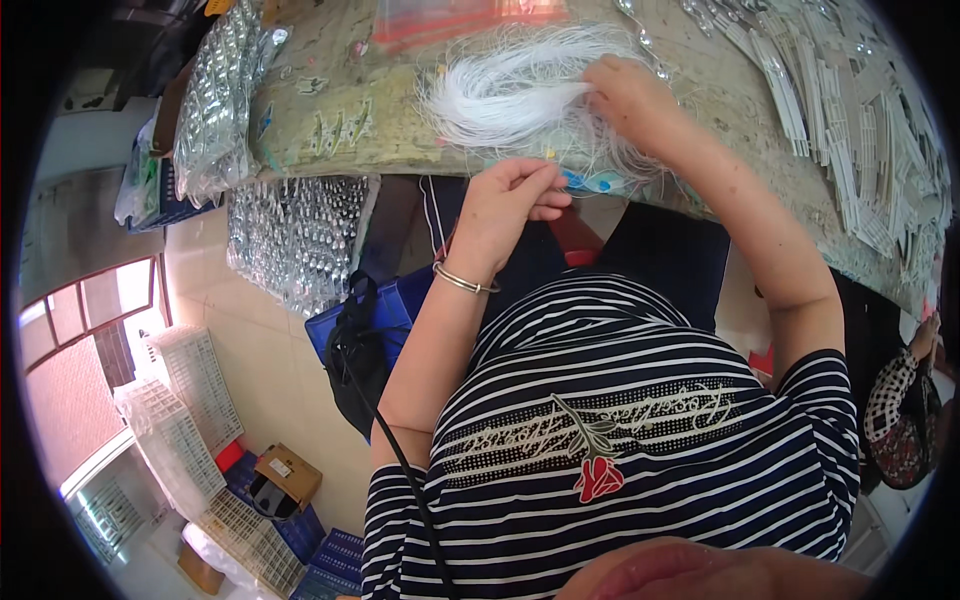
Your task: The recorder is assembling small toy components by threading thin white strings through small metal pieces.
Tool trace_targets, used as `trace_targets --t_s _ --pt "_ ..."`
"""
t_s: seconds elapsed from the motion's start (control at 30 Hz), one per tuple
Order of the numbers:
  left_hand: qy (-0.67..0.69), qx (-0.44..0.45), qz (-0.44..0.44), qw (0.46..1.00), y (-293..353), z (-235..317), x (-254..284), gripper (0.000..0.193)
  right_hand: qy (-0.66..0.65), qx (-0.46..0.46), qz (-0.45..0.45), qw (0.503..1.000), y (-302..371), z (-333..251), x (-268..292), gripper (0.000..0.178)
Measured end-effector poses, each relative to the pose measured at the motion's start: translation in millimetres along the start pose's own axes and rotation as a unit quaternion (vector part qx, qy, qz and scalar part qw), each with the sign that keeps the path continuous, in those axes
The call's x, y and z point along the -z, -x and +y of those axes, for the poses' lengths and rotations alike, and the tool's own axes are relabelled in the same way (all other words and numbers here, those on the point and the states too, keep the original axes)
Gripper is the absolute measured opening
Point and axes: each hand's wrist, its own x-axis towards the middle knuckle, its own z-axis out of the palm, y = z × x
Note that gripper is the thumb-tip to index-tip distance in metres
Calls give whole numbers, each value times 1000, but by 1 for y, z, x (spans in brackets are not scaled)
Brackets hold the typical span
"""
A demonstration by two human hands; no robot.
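Note:
A loose hank of white thread (500,95) lies curved across the worn table, with fine strands straying toward the near edge. My right hand (632,105) is at the right end of the hank, its fingers closed on some of the thread. Just off the table's near edge, my left hand (512,205) is closed, thumb pressed against the curled fingers. Whatever it pinches is too fine to make out. Small blue pieces (590,182) lie at the table edge between my hands, partly under loose strands.
White plastic strips (850,140) are heaped on the table's right side. Clear packs of shiny silver pieces (215,110) stand at the left edge, and another (295,235) hangs below. A red plastic sheet (460,18) lies at the back. Another person's arm (905,375) shows at far right.

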Motion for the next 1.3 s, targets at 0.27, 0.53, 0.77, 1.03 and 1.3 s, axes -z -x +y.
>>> trace_targets --t_s 0.27,0.53,0.77,1.03,1.3 --pt "4 -54 -49 997 6 9 -21 32 52 -75 17 996 7 65 34 16" --pt "-260 -196 -5 946 55 -21 22 35 48 -45 11 998 28 38 55 44" --pt "-358 -202 109 905 92 -56 43 30 -53 -191 63 978 17 79 61 35" --pt "-541 -220 233 778 116 -73 71 39 46 -240 1 970 -3 106 49 26" --pt "-619 -161 300 708 135 -87 86 43 -17 -257 47 965 0 123 76 21"
